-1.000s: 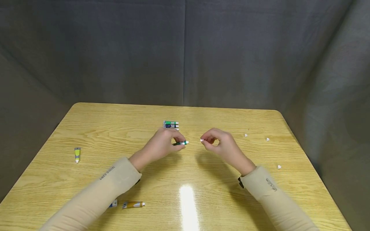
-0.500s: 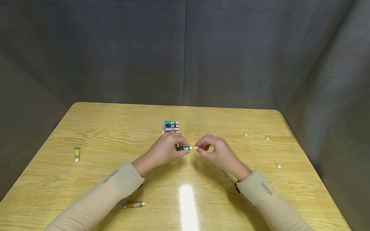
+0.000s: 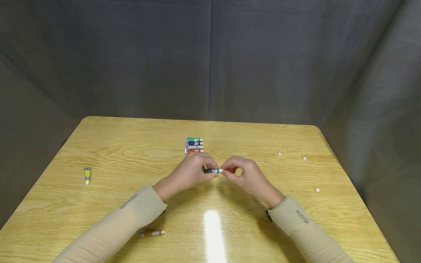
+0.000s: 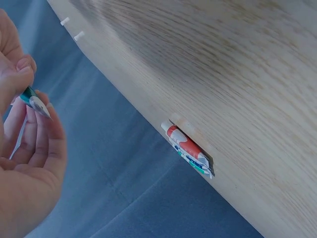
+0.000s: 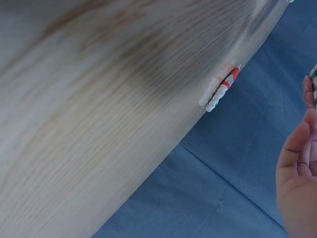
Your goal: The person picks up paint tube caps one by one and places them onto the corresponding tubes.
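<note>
My left hand (image 3: 194, 168) pinches a small dark green paint tube (image 3: 211, 171) between thumb and fingers, its nozzle end pointing right. Thumb and index finger of my right hand (image 3: 246, 174) pinch a white cap (image 3: 222, 170) right at that nozzle end. Both hands are raised over the middle of the table. The left wrist view shows the silvery tail of the green tube (image 4: 35, 102) sticking out of the left hand. Only part of the right hand (image 5: 299, 168) shows at the edge of the right wrist view.
Behind the hands lies a row of paint tubes (image 3: 194, 143), with an orange-red tube (image 4: 185, 144) nearest. A yellow-green tube (image 3: 87, 176) lies left, an ochre tube (image 3: 152, 233) near the left forearm. Three white caps (image 3: 304, 159) are scattered on the right of the wooden table (image 3: 256, 137).
Both hands have come together and slightly nearer; the cap has moved left to meet the tube's nozzle. The orange-red tube has come into view, while a blue tube is now hidden under the left sleeve.
</note>
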`<action>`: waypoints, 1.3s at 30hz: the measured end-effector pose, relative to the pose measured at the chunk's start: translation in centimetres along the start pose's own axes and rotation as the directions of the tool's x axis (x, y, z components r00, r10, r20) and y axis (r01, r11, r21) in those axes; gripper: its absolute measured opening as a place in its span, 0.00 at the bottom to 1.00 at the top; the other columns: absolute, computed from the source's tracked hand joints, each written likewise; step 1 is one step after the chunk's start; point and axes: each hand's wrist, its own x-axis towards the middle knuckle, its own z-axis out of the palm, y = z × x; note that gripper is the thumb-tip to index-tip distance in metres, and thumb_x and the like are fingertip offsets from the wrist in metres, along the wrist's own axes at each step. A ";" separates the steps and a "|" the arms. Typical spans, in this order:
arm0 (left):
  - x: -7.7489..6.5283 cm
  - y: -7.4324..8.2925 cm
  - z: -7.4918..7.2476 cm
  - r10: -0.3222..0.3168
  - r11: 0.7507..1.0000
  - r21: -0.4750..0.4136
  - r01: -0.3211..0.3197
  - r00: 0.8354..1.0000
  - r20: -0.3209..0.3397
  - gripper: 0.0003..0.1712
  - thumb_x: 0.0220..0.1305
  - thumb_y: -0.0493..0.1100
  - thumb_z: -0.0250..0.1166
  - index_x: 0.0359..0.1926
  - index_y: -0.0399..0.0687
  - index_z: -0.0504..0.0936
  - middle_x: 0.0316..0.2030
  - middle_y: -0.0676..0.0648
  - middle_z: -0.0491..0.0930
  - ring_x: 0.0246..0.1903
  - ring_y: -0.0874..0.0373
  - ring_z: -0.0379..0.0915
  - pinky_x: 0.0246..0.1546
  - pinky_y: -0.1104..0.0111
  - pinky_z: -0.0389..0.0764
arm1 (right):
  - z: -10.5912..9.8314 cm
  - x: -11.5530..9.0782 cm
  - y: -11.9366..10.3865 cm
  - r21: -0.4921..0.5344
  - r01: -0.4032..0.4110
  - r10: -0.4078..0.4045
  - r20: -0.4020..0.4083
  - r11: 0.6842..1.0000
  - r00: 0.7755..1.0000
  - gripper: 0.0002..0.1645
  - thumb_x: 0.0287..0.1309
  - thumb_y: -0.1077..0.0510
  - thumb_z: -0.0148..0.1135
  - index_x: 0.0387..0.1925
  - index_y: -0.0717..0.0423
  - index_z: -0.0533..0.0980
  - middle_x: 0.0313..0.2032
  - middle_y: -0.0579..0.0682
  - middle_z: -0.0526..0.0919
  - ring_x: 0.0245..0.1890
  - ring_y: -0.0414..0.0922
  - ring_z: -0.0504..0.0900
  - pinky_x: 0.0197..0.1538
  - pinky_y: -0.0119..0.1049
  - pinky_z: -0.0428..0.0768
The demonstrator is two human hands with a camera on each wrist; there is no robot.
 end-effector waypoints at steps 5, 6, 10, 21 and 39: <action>0.0 0.1 0.0 0.001 1.000 0.000 -0.001 1.000 -0.007 0.05 0.60 0.39 0.77 0.38 0.47 0.91 0.34 0.52 0.88 0.32 0.65 0.81 0.34 0.79 0.79 | -0.1 0.0 0.1 -0.006 -0.024 0.024 0.010 1.000 1.000 0.03 0.65 0.59 0.70 0.39 0.51 0.86 0.33 0.42 0.86 0.33 0.34 0.80 0.39 0.35 0.83; 0.1 0.1 0.0 -0.005 1.000 -0.001 0.005 1.000 -0.005 0.05 0.60 0.39 0.77 0.38 0.48 0.91 0.34 0.52 0.88 0.32 0.65 0.81 0.34 0.79 0.79 | -0.2 0.0 0.1 -0.008 -0.029 0.029 0.012 1.000 1.000 0.03 0.65 0.59 0.69 0.39 0.51 0.86 0.33 0.42 0.86 0.33 0.34 0.79 0.39 0.35 0.82; 0.1 0.2 0.0 -0.024 1.000 0.002 0.024 1.000 0.001 0.06 0.60 0.39 0.77 0.38 0.48 0.91 0.35 0.53 0.88 0.33 0.65 0.80 0.34 0.78 0.79 | -0.3 0.0 0.1 -0.011 -0.041 0.041 0.019 0.999 0.999 0.03 0.66 0.59 0.69 0.40 0.50 0.87 0.33 0.42 0.86 0.33 0.34 0.79 0.40 0.34 0.82; 0.2 0.3 -0.1 -0.054 0.999 -0.004 0.054 0.998 0.021 0.05 0.60 0.39 0.76 0.39 0.48 0.91 0.35 0.52 0.88 0.34 0.64 0.81 0.35 0.79 0.79 | -0.3 -0.1 0.4 -0.021 -0.012 0.013 0.041 1.000 0.999 0.06 0.64 0.59 0.71 0.42 0.54 0.86 0.35 0.43 0.86 0.34 0.35 0.80 0.41 0.43 0.85; 0.2 0.5 -0.3 -0.047 0.999 0.011 0.046 0.999 0.013 0.05 0.60 0.39 0.77 0.37 0.48 0.91 0.34 0.53 0.88 0.33 0.65 0.80 0.36 0.78 0.80 | -0.3 -0.1 0.1 -0.031 0.019 -0.018 0.013 0.999 1.000 0.02 0.65 0.60 0.69 0.38 0.51 0.84 0.34 0.42 0.85 0.35 0.36 0.79 0.41 0.43 0.85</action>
